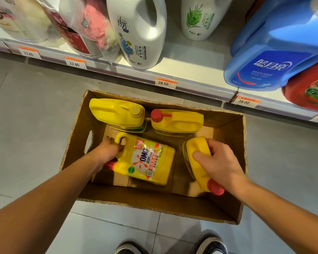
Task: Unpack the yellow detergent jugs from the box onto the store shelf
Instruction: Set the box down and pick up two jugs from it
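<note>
An open cardboard box stands on the floor below the store shelf. Several yellow detergent jugs are inside. A labelled jug lies flat at the front left, and my left hand grips its handle. At the front right, my right hand grips the handle of a jug lying on its side with its red cap toward me. Two more jugs stand at the back: one with a yellow cap, one with a red cap.
The shelf holds white bottles, refill pouches at the left, and a blue jug and a red jug at the right. Price tags line the shelf edge. Grey floor tiles surround the box; my shoes are below it.
</note>
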A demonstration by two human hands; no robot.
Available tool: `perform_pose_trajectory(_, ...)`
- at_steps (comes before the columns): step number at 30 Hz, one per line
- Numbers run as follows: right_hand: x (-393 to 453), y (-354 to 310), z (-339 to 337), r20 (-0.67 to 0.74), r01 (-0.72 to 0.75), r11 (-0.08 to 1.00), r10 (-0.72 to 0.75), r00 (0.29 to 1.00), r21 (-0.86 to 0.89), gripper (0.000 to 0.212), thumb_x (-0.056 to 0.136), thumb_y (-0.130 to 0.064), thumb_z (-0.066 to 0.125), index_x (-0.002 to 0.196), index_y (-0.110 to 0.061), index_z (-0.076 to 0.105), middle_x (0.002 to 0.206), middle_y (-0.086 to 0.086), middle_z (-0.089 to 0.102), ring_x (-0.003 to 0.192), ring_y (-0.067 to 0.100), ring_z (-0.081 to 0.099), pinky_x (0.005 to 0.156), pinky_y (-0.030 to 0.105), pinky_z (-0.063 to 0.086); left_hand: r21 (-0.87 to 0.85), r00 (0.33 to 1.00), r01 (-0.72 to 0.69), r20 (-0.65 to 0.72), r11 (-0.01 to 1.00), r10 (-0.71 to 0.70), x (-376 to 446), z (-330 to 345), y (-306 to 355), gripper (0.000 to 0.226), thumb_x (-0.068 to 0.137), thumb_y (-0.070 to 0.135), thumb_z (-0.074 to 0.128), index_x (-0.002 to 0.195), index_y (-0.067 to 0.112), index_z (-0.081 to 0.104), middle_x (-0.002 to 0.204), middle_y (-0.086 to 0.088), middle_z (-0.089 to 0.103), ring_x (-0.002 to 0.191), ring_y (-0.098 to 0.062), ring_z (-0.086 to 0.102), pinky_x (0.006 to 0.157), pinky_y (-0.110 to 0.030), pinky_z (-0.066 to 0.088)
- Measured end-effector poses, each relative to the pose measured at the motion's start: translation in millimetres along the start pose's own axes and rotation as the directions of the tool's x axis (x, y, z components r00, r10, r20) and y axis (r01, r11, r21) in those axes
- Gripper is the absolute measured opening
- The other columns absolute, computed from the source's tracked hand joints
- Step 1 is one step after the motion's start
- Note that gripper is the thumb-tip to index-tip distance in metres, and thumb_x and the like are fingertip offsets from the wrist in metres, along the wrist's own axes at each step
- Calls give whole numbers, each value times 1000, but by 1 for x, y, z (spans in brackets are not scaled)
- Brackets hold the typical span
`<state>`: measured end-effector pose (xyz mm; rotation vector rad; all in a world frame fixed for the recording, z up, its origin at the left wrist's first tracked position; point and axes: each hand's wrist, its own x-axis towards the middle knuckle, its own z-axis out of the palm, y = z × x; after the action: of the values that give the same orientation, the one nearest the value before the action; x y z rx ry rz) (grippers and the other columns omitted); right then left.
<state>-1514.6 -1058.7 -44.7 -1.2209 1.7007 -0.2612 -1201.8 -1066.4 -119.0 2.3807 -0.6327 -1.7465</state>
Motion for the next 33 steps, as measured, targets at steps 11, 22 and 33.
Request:
perform_pose_trajectory(11, 12, 14, -29, -63, -28, 979, 42, 997, 200, 18, 78, -33, 58, 69, -18, 56, 58, -4, 56, 63, 22, 56, 59, 35, 46, -36, 999, -40, -12, 999, 40, 6, 18, -16, 66, 102, 25, 57, 157, 11, 23, 154, -16, 41, 108, -26, 52, 89, -41, 48)
perform_pose_trajectory(22, 15, 20, -24, -125, 45, 998, -40, 991, 35, 18, 102, -27, 59, 93, -14, 67, 86, 12, 71, 81, 28, 66, 72, 43, 55, 547, 571, -593, -232, 592, 787, -55, 49, 12, 21, 93, 26, 60, 112, 20, 65, 113, 0, 64, 99, -17, 61, 82, -37, 53)
perform_pose_trajectory(33, 14, 15, -29, -70, -25, 1000, 26, 997, 19, 18, 104, -31, 55, 89, -30, 64, 89, -1, 70, 83, 18, 66, 66, 35, 54, 754, 426, -657, 351, 18, 834, -81, 73, 122, 56, 93, 49, 62, 142, 27, 49, 138, -2, 56, 128, -26, 52, 106, -43, 42)
